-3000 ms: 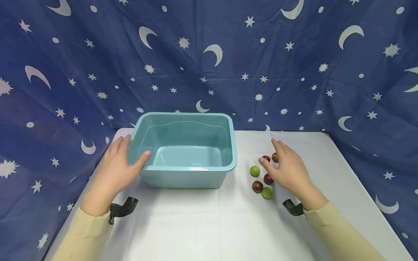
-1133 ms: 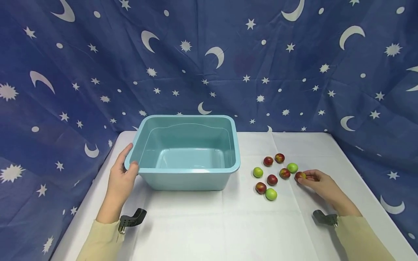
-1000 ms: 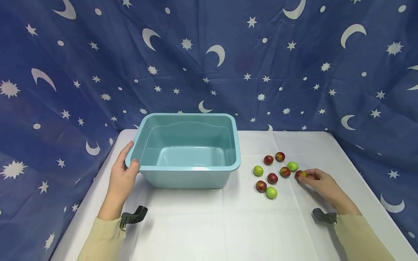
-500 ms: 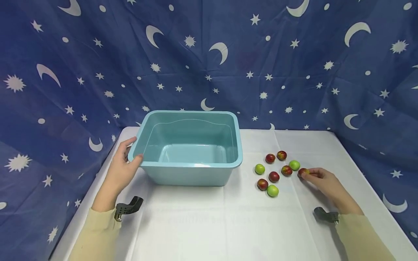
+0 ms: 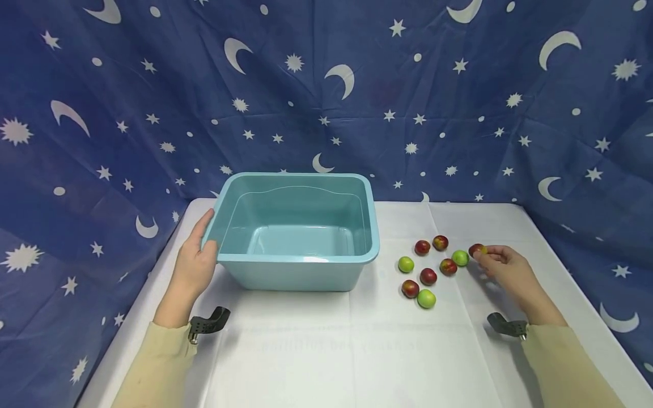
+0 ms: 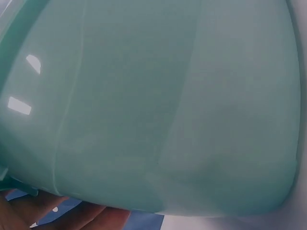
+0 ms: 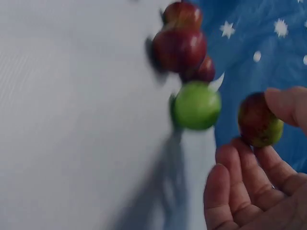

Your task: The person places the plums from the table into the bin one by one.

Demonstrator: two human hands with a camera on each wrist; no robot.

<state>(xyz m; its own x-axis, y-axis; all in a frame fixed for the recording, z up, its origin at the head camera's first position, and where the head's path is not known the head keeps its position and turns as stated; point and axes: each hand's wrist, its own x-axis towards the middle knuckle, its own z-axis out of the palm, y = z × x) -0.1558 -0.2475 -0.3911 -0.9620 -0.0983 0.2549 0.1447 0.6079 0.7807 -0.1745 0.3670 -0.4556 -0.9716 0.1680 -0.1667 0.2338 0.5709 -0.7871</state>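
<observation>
My right hand (image 5: 512,275) pinches a small red fruit with a yellow-green patch (image 5: 478,250) between thumb and fingertips. In the right wrist view this fruit (image 7: 259,120) hangs clear of the cloth, near a green fruit (image 7: 196,106). At the left, my left hand (image 5: 195,263) grips the left front corner of a light blue plastic tub (image 5: 301,275), thumb at the rim and fingers along the outer side. The left wrist view is filled mostly by the tub's wall (image 6: 129,105), with a few fingers (image 6: 79,215) below it. No fruit shows inside the tub.
Several small red fruits (image 5: 428,276) and green ones (image 5: 426,298) lie scattered on the white cloth-covered table (image 5: 306,351), right of the tub. A blue curtain (image 5: 285,141) with moons and stars stands behind and at both sides.
The left hand went from hovering over the tub's left side to gripping its corner. The right hand moved right, pinched a red fruit, and has just raised it off the table, slightly away from me.
</observation>
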